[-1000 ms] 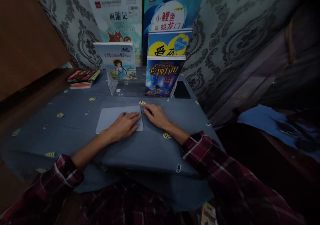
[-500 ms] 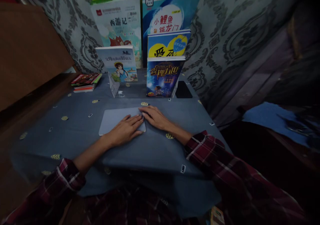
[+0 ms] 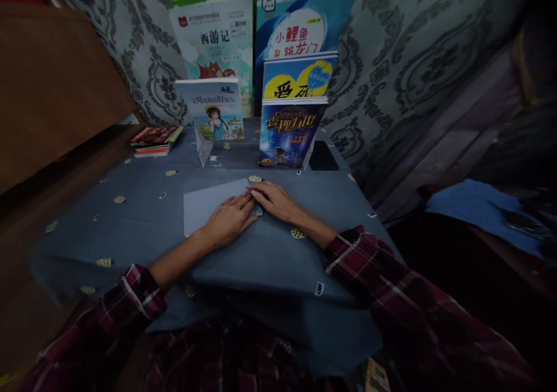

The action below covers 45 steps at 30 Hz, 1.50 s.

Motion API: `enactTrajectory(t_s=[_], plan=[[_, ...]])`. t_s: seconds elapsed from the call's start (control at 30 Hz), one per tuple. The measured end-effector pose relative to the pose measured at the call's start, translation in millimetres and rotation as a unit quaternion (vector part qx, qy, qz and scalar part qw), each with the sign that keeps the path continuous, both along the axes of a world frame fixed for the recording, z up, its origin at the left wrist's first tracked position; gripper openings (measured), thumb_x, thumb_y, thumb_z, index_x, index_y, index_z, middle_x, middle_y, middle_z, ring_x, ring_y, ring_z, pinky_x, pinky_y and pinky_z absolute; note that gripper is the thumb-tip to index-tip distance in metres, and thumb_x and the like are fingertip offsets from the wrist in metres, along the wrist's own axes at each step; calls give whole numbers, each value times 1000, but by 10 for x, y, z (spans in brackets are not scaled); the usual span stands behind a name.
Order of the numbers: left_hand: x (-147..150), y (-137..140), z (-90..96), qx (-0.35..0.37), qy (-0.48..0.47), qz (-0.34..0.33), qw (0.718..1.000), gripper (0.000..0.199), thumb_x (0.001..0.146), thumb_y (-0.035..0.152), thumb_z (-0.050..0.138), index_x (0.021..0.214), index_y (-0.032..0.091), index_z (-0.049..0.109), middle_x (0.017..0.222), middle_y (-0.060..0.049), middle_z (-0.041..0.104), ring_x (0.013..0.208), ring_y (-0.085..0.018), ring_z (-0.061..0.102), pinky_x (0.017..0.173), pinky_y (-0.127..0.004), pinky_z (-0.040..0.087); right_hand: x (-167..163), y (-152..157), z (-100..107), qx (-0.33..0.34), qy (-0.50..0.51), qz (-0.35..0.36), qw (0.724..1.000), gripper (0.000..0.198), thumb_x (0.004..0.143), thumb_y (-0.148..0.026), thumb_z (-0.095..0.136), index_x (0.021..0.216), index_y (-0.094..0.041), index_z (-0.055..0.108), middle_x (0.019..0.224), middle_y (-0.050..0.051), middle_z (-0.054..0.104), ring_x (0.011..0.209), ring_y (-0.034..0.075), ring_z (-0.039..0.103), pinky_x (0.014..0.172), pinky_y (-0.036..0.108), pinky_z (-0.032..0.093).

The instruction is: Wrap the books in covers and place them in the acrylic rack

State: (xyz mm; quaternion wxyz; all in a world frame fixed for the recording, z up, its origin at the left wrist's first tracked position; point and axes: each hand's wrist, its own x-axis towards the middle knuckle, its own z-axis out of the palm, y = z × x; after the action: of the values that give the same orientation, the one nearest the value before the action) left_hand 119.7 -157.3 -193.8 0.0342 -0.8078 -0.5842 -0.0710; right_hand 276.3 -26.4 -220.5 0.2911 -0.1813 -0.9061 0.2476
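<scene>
A pale, thin sheet [image 3: 204, 206] with rounded corners, like paper or card, lies slightly askew on the table. My left hand [image 3: 230, 219] rests flat over its right part, fingers stretched out towards the right edge. At that edge my right hand [image 3: 273, 200] has its fingers bent together on the sheet's upper right corner. The fingertips of both hands meet there and hide that corner, so I cannot see whether it is folded.
Behind the sheet, clear stands hold a pale blue book [image 3: 213, 111] and a dark blue book [image 3: 289, 131]. A black phone-like slab [image 3: 322, 155] lies at the right. Several books are stacked [image 3: 154, 140] at the back left. Taller books [image 3: 217, 38] stand against the patterned curtain [image 3: 369, 73].
The sheet has turned a little anticlockwise, its upper edge now sloping up to the right. Both hands stay on it, the fingertips closer together. The whole view has shifted slightly.
</scene>
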Motion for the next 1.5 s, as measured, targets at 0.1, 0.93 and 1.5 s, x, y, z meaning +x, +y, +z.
enactTrajectory(t_s=[0.1,0.93,1.5], plan=[[-108,-140,85,-35,20,2,999,50,106,40,43,146,11,50,155,-18,51,143,-29,50,119,-48,40,11,-1,11,6,-9,5,1000,34,103,-31,47,127,-19,69,120,12,75,114,27,66,103,48,51],[-644,-281,570,-103,-48,69,991,38,106,36,38,98,21,71,86,-4,76,77,-20,70,69,-29,44,41,-35,133,-151,49,2,987,37,104,-37,47,101,-19,79,99,7,80,95,22,74,85,35,55],[-752,184,517,-141,48,115,982,34,96,39,60,126,22,57,126,-12,64,118,-31,61,87,-39,53,71,-117,125,-39,-3,4,999,20,99,-31,60,109,-21,74,98,8,78,92,24,69,95,44,52]])
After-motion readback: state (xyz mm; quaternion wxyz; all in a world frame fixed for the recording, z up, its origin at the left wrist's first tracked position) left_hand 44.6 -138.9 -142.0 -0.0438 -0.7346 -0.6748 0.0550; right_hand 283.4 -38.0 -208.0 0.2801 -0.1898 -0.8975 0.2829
